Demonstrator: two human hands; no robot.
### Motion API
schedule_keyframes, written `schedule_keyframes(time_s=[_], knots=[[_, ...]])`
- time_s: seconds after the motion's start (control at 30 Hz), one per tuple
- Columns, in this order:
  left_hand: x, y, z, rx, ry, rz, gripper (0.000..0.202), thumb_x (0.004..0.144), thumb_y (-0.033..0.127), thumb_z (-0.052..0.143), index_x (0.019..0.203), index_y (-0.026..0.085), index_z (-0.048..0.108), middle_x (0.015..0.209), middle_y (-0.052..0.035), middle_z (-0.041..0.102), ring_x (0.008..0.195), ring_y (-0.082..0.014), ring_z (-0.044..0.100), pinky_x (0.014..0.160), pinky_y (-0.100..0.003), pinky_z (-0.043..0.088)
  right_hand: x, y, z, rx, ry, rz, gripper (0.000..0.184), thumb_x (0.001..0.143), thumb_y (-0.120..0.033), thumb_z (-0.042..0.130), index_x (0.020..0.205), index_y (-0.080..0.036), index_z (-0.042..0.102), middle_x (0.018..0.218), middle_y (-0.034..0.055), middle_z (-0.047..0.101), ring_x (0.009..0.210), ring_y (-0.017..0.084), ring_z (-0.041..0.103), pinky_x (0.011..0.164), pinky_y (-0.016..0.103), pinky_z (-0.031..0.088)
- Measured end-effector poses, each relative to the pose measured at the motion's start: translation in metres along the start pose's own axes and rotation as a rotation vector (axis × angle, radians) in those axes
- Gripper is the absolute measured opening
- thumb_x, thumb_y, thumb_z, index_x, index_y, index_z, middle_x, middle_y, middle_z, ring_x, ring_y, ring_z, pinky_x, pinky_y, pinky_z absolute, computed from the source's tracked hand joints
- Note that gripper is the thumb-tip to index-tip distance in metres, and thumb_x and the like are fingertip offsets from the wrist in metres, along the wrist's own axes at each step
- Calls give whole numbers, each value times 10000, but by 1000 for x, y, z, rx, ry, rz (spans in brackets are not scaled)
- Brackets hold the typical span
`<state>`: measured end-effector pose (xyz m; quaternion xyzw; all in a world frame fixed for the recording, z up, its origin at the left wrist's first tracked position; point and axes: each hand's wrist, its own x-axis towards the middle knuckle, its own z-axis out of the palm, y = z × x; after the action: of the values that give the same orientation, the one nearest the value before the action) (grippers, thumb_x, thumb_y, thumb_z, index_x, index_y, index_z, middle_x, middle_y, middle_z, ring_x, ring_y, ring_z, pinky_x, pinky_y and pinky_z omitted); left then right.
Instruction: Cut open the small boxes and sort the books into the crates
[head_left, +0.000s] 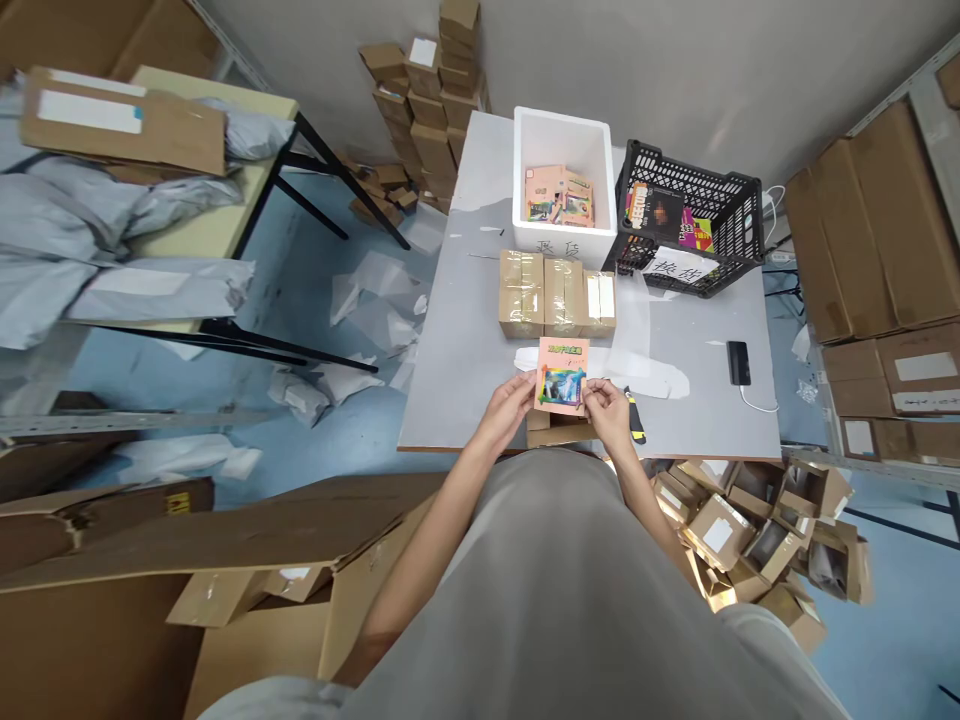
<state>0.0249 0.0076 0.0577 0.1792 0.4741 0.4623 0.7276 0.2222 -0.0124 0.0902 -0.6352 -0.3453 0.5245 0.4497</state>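
Between my two hands is a pink booklet-like item with a colourful picture and printed characters on its front. My left hand pinches its left edge, and my right hand grips the lower right edge. Below it, partly hidden, an opened cardboard box sits near the table's front edge. Just right of my right hand lies a yellow and black cutter. Three taped cardboard boxes stand in a row behind the pink item.
A white foam box holds similar pink items. Beside it stands a black plastic crate with printed packages inside. A phone with a cable lies on the grey table. Cardboard boxes are heaped at the right; grey parcels cover another table.
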Motion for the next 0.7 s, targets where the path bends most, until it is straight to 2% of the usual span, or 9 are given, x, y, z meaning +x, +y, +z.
schedule_keyframes(time_s=[0.17, 0.23, 0.3, 0.4, 0.5, 0.6, 0.7], knots=[[-6, -7, -6, 125, 35, -24, 650, 602, 674, 1071, 976, 196, 838, 1002, -61, 837, 945, -205, 749, 891, -299, 569, 1, 4, 1, 3, 42, -21, 429, 774, -633, 816, 911, -257, 662, 571, -77, 558, 497, 132, 484, 482, 266, 392], [-7, -7, -5, 123, 55, 3, 703, 557, 704, 1076, 977, 198, 828, 997, -57, 830, 931, -199, 737, 872, -299, 568, 0, 5, 1, -18, 64, -43, 445, 799, -647, 813, 954, -246, 698, 609, -57, 610, 523, 146, 533, 501, 278, 445], [-8, -5, -5, 126, 64, 35, 737, 540, 727, 1073, 986, 197, 820, 1008, -62, 828, 939, -202, 737, 868, -306, 574, -4, 3, 2, -56, 121, -104, 453, 831, -640, 796, 1014, -230, 738, 733, -3, 713, 591, 168, 612, 557, 303, 522], [-11, -3, -5, 168, 70, 103, 743, 605, 759, 1037, 1028, 190, 813, 1046, -86, 834, 967, -222, 753, 869, -328, 585, -18, -6, 6, -206, 230, -263, 397, 937, -591, 718, 1051, -220, 800, 1021, 95, 816, 778, 206, 718, 703, 343, 615], [-16, -3, -4, 222, 85, 189, 714, 680, 754, 1003, 1061, 179, 815, 1062, -110, 844, 993, -248, 770, 890, -358, 598, -36, -16, 15, -354, 212, -391, 373, 1059, -528, 623, 1096, -240, 857, 1136, 116, 842, 983, 251, 775, 852, 373, 656], [-24, -4, -1, 259, 76, 261, 675, 704, 735, 994, 1048, 179, 827, 1069, -123, 854, 1026, -278, 789, 955, -414, 626, -49, -19, 30, -383, 133, -403, 370, 1076, -521, 641, 1205, -262, 872, 1254, 107, 856, 1111, 279, 808, 979, 404, 674], [-36, -4, 3, 300, 49, 322, 624, 743, 730, 967, 1028, 189, 843, 1074, -124, 859, 1024, -298, 802, 980, -465, 655, -56, -13, 45, -364, 110, -347, 430, 1034, -575, 711, 1286, -257, 854, 1327, 116, 854, 1100, 304, 834, 1029, 455, 684]])
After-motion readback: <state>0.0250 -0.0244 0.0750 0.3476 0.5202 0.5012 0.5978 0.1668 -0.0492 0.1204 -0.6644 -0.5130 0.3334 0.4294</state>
